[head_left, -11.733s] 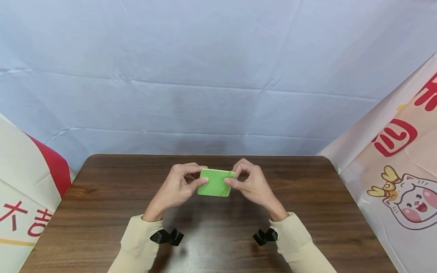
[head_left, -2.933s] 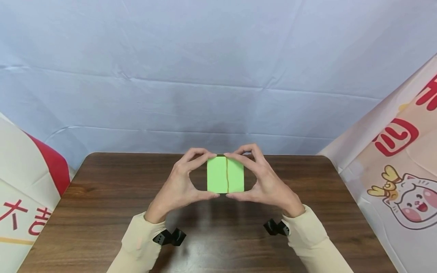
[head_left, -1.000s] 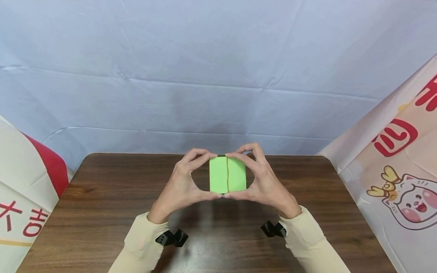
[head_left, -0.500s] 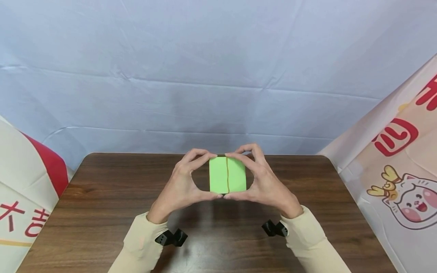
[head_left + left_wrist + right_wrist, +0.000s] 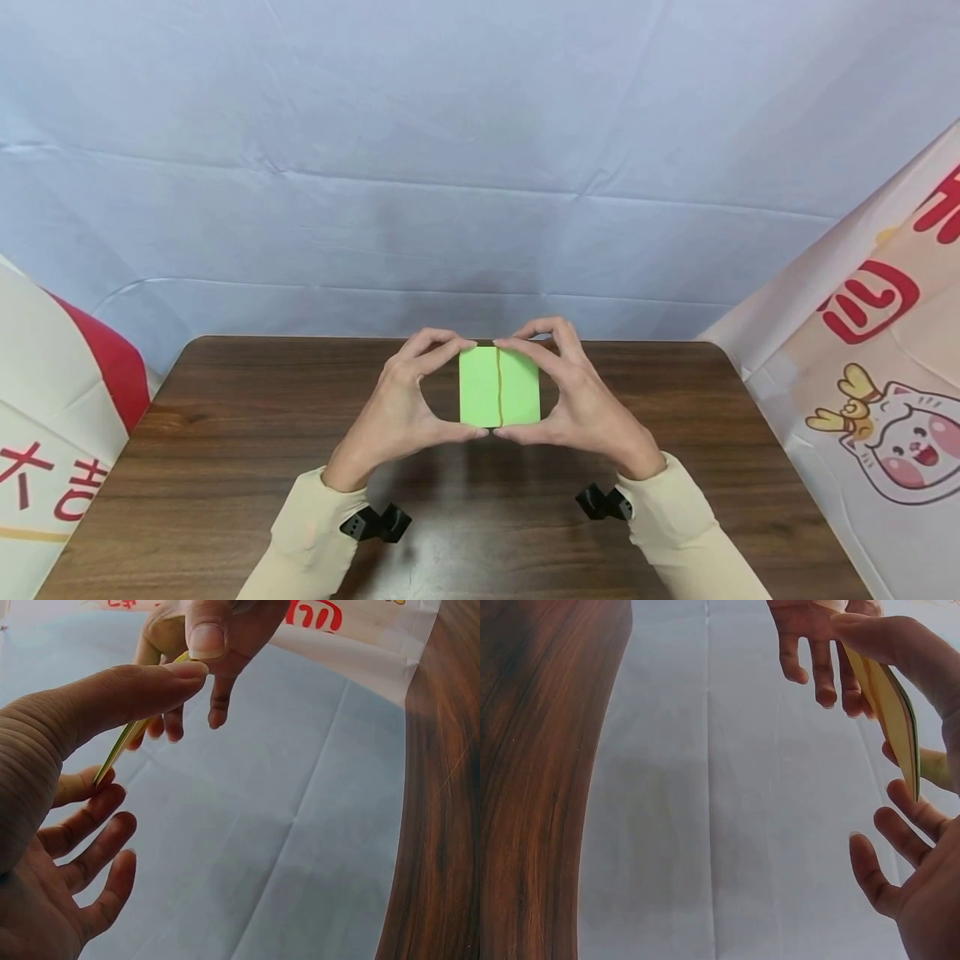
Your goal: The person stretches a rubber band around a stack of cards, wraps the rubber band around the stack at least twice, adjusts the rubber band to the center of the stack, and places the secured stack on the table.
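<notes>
Held up above the table is a thin, square bundle of light green paper [image 5: 478, 390]. A tan rubber band [image 5: 500, 387] runs from its top edge to its bottom edge, close to the middle. My left hand [image 5: 405, 404] pinches it between thumb below and fingertips above, left of the band. From the other side, my right hand [image 5: 581, 396] grips the same two edges, thumb close to the left thumb. Edge-on in the right wrist view, the bundle [image 5: 900, 724] looks slim and layered, slightly bowed, with a yellowish face. The remaining fingers of both hands are spread behind it.
Below the hands is a dark brown wooden table [image 5: 480, 533]. A pale blue cloth [image 5: 450, 167] hangs behind its far edge. Printed banners flank it, one on the left [image 5: 52, 392] and one on the right [image 5: 862, 350]. A black wrist camera [image 5: 375, 523] sits at the left cuff.
Earlier the bundle was tilted, with the band near its right end and its ends pinched. Now it faces me squarely, band near the middle, held by top and bottom edges. Lately almost still.
</notes>
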A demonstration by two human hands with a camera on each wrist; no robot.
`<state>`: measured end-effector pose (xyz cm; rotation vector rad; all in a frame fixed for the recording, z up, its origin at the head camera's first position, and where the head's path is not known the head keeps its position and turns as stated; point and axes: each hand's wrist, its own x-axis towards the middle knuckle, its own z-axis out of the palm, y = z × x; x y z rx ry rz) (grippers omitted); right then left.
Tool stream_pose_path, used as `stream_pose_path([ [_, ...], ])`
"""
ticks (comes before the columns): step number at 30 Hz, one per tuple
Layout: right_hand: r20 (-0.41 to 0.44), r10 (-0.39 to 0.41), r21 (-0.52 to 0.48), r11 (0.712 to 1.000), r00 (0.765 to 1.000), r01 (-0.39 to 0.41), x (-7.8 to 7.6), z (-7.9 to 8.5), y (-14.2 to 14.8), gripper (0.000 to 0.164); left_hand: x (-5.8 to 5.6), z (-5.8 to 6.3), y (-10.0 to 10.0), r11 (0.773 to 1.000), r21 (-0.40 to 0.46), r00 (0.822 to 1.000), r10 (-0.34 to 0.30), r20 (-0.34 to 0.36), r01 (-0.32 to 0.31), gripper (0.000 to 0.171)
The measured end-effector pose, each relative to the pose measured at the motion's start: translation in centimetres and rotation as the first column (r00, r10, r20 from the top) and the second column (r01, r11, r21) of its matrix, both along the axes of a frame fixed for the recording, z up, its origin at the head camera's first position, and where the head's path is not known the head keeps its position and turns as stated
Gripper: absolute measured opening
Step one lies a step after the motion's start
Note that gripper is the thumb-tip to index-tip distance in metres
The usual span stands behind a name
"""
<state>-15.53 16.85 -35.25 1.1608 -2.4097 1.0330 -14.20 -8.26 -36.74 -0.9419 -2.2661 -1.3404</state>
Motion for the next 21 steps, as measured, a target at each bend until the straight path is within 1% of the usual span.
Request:
stream_pose_path([
  [4, -0.010, 0.008, -0.028, 1.000, 1.000, -0.008, -0.11, -0.18, -0.06, 0.093, -0.08, 0.03, 0.01, 1.000, 0.008, 1.000, -0.005, -0.003, 0.005, 0.086],
  [10, -0.041, 0.006, -0.039, 0.999, 0.999, -0.008, -0.18, -0.42, -0.16, 0.093, 0.00, 0.02, 0.05, 1.000, 0.010, 1.000, -0.002, -0.001, 0.002, 0.086],
  [12, -0.032, 0.001, -0.038, 0.999, 0.999, -0.003, -0.15, -0.45, -0.16, 0.093, 0.00, -0.02, 0.04, 1.000, 0.005, 1.000, -0.001, 0.002, 0.001, 0.086],
  [17, 0.012, -0.022, 0.004, 1.000, 1.000, 0.022, 0.03, -0.49, -0.12, 0.094, 0.01, -0.13, -0.07, 1.000, -0.023, 1.000, 0.010, 0.020, -0.010, 0.087],
  [21, 0.035, -0.050, 0.053, 0.997, 0.998, 0.048, 0.07, -0.63, 0.04, 0.097, -0.03, -0.44, -0.28, 0.999, -0.042, 0.998, 0.022, 0.057, -0.019, 0.087],
])
